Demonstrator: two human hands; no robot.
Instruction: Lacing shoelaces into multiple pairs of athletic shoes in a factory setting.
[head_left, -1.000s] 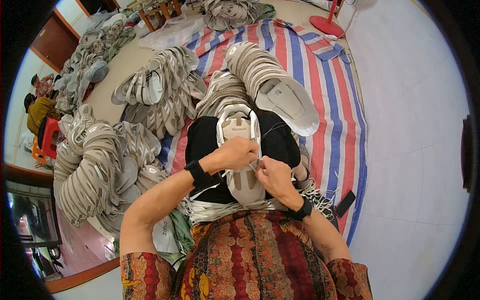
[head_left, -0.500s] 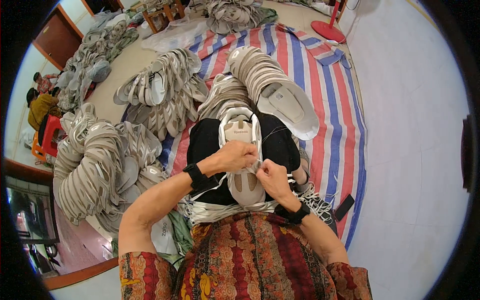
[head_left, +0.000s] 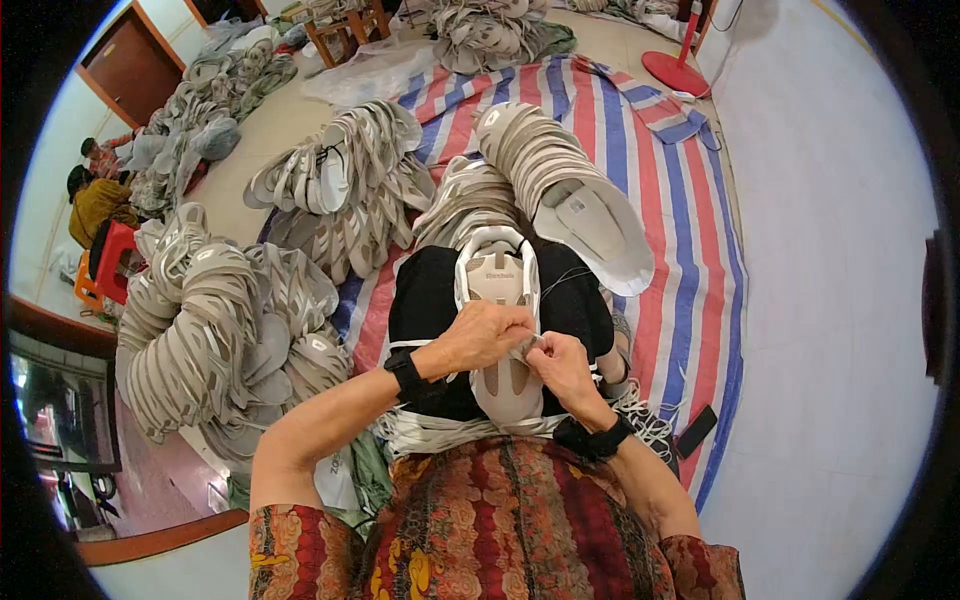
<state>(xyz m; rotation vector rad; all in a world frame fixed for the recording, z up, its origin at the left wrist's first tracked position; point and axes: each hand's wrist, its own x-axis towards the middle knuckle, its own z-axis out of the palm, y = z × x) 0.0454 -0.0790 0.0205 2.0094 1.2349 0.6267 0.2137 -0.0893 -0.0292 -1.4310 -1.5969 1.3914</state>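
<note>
- Left hand (head_left: 482, 335): fingers curled down over the middle of a pale grey shoe upper (head_left: 503, 325), pinching at its lacing area; black band at the wrist.
- Right hand (head_left: 563, 366): thumb and fingertips pinched shut on something thin at the same spot, just touching the left hand (what exactly is pinched is too small to tell, likely a lace); black wristwatch (head_left: 592, 438) on the wrist.
- The shoe upper lies flat on the person's lap, over black cloth, toe end pointing away.
- White laces (head_left: 645, 420) bunched just right of the lap; a dark phone (head_left: 696, 431) lies beside them.
- Striped tarpaulin (head_left: 690, 250) (red, blue, white) under everything.
- Ahead: a fanned stack of flat uppers (head_left: 545, 165); a bigger heap (head_left: 215, 320) to the left.
- Far top right: a red fan base (head_left: 677, 72).
- Far left: another person (head_left: 95, 200) seated by a red stool (head_left: 110, 255).
</note>
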